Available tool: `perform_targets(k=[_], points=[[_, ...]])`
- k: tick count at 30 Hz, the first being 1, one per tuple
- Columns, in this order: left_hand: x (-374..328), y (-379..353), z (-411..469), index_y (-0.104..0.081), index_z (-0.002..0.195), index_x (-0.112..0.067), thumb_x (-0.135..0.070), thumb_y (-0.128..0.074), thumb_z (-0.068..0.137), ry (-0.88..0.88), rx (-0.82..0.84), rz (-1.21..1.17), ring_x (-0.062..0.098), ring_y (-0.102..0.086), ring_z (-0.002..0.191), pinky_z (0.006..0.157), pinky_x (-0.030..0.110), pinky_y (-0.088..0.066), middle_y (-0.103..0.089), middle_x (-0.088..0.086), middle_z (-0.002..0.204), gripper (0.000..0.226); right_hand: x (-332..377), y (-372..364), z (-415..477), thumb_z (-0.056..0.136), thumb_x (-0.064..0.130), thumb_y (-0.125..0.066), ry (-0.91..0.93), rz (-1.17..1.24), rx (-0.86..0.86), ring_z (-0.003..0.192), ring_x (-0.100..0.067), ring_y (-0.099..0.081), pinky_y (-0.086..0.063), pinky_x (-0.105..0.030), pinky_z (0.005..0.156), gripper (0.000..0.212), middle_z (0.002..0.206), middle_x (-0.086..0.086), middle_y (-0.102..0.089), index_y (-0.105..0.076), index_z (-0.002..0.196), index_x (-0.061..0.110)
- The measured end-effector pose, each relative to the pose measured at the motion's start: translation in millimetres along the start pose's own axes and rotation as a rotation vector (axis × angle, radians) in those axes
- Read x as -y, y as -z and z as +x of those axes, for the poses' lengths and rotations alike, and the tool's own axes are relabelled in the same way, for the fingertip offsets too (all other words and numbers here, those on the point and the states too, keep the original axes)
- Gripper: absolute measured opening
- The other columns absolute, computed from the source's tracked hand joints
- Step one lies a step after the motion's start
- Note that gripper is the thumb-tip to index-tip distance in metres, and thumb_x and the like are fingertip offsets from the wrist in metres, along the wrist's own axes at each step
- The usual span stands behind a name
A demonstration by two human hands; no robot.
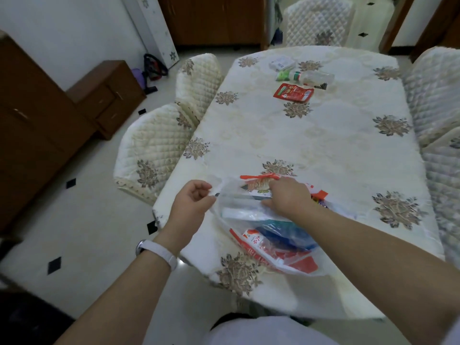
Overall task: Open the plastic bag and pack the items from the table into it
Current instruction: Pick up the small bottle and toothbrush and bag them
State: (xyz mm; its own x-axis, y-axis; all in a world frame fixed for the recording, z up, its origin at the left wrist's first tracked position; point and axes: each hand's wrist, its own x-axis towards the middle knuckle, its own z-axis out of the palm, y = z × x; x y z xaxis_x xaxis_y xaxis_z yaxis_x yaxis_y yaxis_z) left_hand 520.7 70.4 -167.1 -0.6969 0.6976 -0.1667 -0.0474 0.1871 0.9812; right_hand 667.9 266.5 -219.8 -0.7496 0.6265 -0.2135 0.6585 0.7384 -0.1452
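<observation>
One plastic bag [251,213] beside table's [323,145] near edge

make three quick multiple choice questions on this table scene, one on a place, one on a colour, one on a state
1. Where does the red pouch lie?
A. at the far end of the table, near the clear bottle
B. at the near edge of the table
C. in the middle of the table

2. What colour is the wristband?
A. black
B. white
C. red

3. What is the left hand doing?
A. resting flat on the table
B. holding the clear bottle
C. pinching the edge of the plastic bag

Key:
1 A, the pouch sits just in front of the bottle at the far end.
2 B, the band on the left wrist is plainly white.
3 C, thumb and fingers meet on the bag's clear film.
</observation>
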Motion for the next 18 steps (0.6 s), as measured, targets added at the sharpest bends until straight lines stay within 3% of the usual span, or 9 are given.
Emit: perform_targets(k=[3,8,12,16,18], points=[[7.4,2.1,-1.0,-0.065,0.091,-0.021,-0.001,-0.070,0.084,-0.006,-0.027,0.125,0.011,-0.053,0.076,0.071,0.024,-0.044,-0.056,-0.001,0.082,0.021,-0.3,0.9,-1.6,0.088,0.057,-0.052,-0.001,-0.024,-0.009,0.084,-0.022,-0.058,-0.054,-0.038,0.076,0.040,0.095,-0.001,-0.064,-0.058,0.100,0.019],[11.4,-5.3,-4.9,-0.064,0.088,-0.028,-0.004,-0.068,0.087,-0.084,-0.061,0.344,0.004,-0.053,0.073,0.071,0.022,-0.043,-0.060,-0.006,0.084,0.025,-16.5,6.7,-24.8,0.091,0.057,-0.042,0.083,-0.047,-0.030,0.101,-0.023,-0.057,-0.045,-0.041,0.088,0.046,0.114,-0.001,-0.061,-0.059,0.117,0.023],[7.9,-8.6,-11.5,-0.061,0.092,-0.032,-0.008,-0.069,0.086,-0.216,-0.095,0.539,-0.012,-0.055,0.085,0.076,0.002,-0.037,-0.062,-0.014,0.096,0.026,-23.6,8.7,-47.0,0.093,0.053,-0.041,0.130,-0.025,-0.087,0.105,-0.023,-0.054,-0.041,-0.041,0.093,0.044,0.115,-0.001,-0.059,-0.059,0.118,0.021],[4.5,-7.2,-23.4,-0.062,0.104,-0.025,-0.023,-0.064,0.085,-0.442,-0.045,0.696,-0.001,-0.052,0.100,0.089,-0.002,-0.030,-0.059,-0.016,0.105,0.019,-13.8,5.2,-59.5,0.094,0.053,-0.040,0.200,-0.018,-0.158,0.106,-0.023,-0.054,-0.041,-0.039,0.093,0.047,0.116,-0.001,-0.060,-0.060,0.119,0.019],[6.0,-1.4,-28.6,-0.066,0.108,-0.020,-0.035,-0.056,0.083,-0.515,0.052,0.771,0.000,-0.050,0.109,0.098,0.003,-0.029,-0.059,-0.013,0.113,0.031,-3.8,4.1,-63.7,0.095,0.052,-0.041,0.232,-0.005,-0.196,0.108,-0.024,-0.054,-0.039,-0.039,0.095,0.048,0.118,-0.002,-0.061,-0.060,0.122,0.019]])
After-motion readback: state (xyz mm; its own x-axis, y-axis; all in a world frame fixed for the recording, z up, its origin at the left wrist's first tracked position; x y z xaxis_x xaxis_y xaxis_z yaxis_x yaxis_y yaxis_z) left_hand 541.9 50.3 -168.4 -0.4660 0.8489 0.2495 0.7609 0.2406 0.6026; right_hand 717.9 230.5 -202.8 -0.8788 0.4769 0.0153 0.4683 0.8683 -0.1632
